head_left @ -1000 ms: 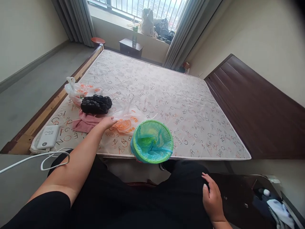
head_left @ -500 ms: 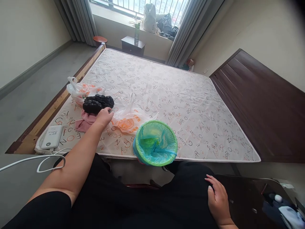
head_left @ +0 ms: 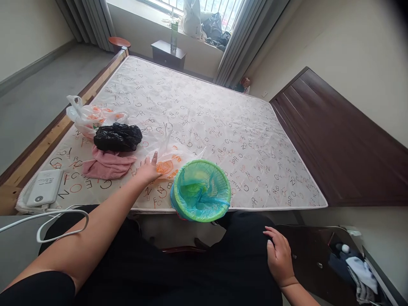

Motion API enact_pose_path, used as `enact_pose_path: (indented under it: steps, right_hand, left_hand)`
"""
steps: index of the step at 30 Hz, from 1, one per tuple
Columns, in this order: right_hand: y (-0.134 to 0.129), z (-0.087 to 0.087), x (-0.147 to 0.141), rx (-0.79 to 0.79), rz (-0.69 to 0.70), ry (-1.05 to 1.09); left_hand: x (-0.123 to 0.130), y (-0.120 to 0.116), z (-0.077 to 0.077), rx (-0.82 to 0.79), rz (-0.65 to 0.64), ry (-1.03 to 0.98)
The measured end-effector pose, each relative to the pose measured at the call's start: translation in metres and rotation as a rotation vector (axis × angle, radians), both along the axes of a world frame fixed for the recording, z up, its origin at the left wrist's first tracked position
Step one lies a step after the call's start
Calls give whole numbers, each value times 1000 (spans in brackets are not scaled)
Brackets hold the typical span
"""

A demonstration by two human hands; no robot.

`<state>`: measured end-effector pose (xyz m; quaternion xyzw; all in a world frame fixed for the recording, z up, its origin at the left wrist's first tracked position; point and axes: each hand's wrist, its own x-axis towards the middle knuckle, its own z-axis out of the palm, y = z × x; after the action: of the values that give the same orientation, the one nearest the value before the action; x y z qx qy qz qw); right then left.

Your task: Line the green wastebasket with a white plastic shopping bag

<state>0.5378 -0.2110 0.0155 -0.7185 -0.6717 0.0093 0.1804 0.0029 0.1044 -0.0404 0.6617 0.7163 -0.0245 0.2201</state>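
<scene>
Two hands differ: the left hand (head_left: 148,168) lies open on the clear orange-printed bag (head_left: 167,159) near the mattress (head_left: 223,127) front edge, best pinched by its handle; the right hand (head_left: 280,259) rests relaxed on the thigh.

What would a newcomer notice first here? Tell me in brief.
A green basket lined with a blue-green bag sits at the near edge of the letter-printed mattress. The left hand rests on a clear orange-printed bag; a black bag lies on pink cloth farther left.

Bare mattress (head_left: 204,114), daylit curtained window (head_left: 204,6)
</scene>
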Motion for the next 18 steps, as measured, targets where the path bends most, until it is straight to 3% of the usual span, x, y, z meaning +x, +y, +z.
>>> enact_pose_path:
  steps: [5,9,14,16,18]
  right_hand:
    - [0,0,2,11,17,-8]
    - [-1,-3,6,17,24,-8]
    - [-2,-4,6,-21,8,6]
    - [-1,-4,6,-27,6,4]
    - [0,-3,5,-29,10,-4]
  left_hand:
    - [-8,8,-4,-74,-24,14]
    - [-44,34,14,-46,21,-175]
    - [-108,61,38,632,459,-207]
    - [-130,65,37,801,542,-211]
    - [-149,68,28,862,561,-263]
